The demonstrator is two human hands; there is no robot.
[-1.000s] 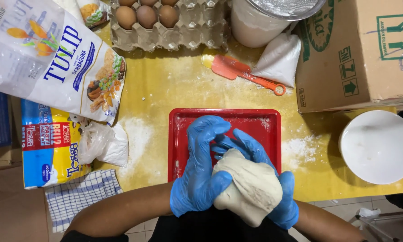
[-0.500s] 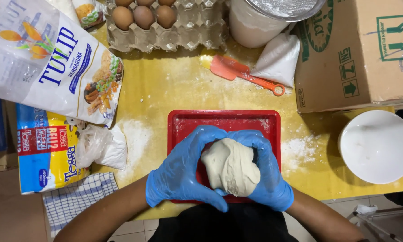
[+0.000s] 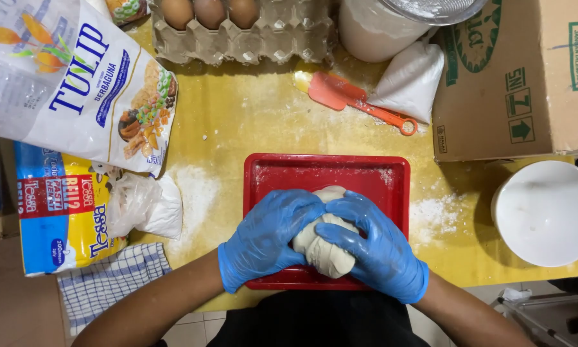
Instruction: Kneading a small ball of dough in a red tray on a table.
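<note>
A yellow tabletop (image 3: 263, 122), dusted with patches of white flour, fills most of the view, and below its near edge a strip of pale tiled floor shows. At the centre sits a red rectangular tray (image 3: 327, 170), and over its near half both blue-gloved hands press in on a pale lump of dough (image 3: 324, 247): the left hand (image 3: 266, 241) wraps it from one side, the right hand (image 3: 376, 247) from the other, fingers curled tightly around it so that only its middle and top show between them. The dough sits low over the tray, though whether it rests on it cannot be told. Beyond the tray lie a red spatula (image 3: 353, 99) and a small white bag (image 3: 408, 80); a grey egg carton (image 3: 282, 35) with brown eggs stands at the far edge beside a white container (image 3: 379, 32). A large flour bag (image 3: 70, 83) and a tissue pack (image 3: 61, 215) crowd one side above a checked cloth (image 3: 112, 283); a cardboard box (image 3: 514, 77) and a white bowl (image 3: 546, 212) occupy the other.
</note>
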